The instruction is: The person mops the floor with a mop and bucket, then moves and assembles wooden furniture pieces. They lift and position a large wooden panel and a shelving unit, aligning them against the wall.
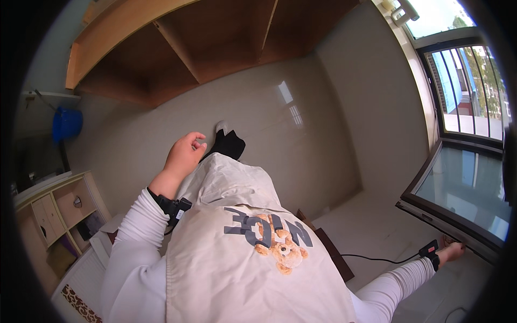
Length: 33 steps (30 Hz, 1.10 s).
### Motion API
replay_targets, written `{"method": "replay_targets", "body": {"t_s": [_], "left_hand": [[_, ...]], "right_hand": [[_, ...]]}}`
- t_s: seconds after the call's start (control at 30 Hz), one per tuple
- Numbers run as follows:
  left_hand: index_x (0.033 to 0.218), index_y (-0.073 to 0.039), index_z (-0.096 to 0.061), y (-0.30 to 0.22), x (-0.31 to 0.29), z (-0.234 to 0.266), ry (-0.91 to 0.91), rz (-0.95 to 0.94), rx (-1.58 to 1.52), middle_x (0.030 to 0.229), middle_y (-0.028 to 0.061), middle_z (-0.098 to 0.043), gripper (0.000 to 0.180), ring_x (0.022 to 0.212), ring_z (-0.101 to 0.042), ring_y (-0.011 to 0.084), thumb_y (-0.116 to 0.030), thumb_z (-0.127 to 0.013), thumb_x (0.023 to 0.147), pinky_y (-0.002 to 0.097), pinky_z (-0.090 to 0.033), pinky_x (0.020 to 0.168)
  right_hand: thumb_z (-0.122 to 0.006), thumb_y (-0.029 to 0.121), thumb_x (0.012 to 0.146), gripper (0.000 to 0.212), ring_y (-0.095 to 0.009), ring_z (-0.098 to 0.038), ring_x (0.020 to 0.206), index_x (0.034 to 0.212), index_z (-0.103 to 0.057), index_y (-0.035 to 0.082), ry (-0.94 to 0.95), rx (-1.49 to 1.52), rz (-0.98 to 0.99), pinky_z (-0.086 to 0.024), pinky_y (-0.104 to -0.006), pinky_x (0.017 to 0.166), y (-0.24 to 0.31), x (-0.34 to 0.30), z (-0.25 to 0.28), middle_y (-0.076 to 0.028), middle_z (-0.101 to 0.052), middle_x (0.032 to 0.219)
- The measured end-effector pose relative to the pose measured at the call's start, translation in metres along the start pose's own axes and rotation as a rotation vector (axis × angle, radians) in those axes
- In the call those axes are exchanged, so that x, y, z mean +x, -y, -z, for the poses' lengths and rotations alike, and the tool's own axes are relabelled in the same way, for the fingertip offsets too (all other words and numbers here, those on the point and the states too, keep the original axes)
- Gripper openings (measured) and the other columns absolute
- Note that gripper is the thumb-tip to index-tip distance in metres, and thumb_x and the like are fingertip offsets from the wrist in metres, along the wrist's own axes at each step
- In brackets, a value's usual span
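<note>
My left hand hangs in front of me, over the floor near my forward foot. It holds nothing; its fingers are loosely bent, with a gap between thumb and fingertips. Far out to the right, my right hand is closed at the lower edge of a dark-framed window sash, which stands swung inward with its glass tilted toward me. Part of the grip is hidden by the frame. I wear a beige apron with a printed teddy bear, and a black strap is on each wrist.
A wooden cabinet with open compartments lines the far side. A blue bucket and a cream shelf unit are at the left. Beyond the window opening are bars. A black cable runs to my right wrist.
</note>
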<state>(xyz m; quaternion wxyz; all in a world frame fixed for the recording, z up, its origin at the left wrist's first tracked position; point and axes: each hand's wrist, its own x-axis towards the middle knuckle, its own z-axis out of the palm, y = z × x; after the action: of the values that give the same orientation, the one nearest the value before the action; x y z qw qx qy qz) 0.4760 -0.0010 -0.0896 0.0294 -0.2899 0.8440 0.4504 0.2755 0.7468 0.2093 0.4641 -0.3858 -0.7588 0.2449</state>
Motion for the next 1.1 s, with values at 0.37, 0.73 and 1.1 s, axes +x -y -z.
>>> {"method": "replay_targets", "body": {"t_s": [0.37,0.73,1.1], "left_hand": [[0.101,-0.005,-0.06,0.076,-0.092,0.061,-0.142,0.138,0.005,0.073,0.0028,-0.057,0.022,0.064,-0.052,0.012,-0.016,-0.063,0.082,0.0269,-0.046,0.063],[0.107,-0.009,-0.059,0.256,-0.217,0.159,-0.089,0.477,-0.09,0.094,0.0099,-0.065,0.03,0.088,-0.061,0.0259,-0.027,-0.058,0.084,0.0369,-0.048,0.077],[0.091,-0.004,-0.065,0.612,-0.505,0.134,-0.401,0.991,0.126,0.096,0.0178,-0.064,0.021,0.087,-0.061,0.0326,-0.02,-0.054,0.082,0.0411,-0.049,0.077]], "right_hand": [[-0.044,0.038,0.087,0.047,-0.035,-0.058,0.097,0.109,-0.061,0.001,0.034,-0.31,0.15,-0.04,-0.039,0.089,-0.042,0.02,-0.002,-0.015,-0.066,0.1],[-0.064,0.026,0.082,0.04,-0.021,-0.061,0.095,0.116,-0.056,0.006,1.908,-0.619,0.609,-0.048,-0.0298,0.08,-0.136,-0.521,-0.131,-0.012,-0.064,0.103],[-0.055,0.019,0.084,0.025,-0.013,-0.061,0.066,0.102,-0.062,0.002,2.314,-0.244,0.82,-0.047,-0.0243,0.056,0.054,-0.942,-0.01,-0.004,-0.064,0.081]]}}
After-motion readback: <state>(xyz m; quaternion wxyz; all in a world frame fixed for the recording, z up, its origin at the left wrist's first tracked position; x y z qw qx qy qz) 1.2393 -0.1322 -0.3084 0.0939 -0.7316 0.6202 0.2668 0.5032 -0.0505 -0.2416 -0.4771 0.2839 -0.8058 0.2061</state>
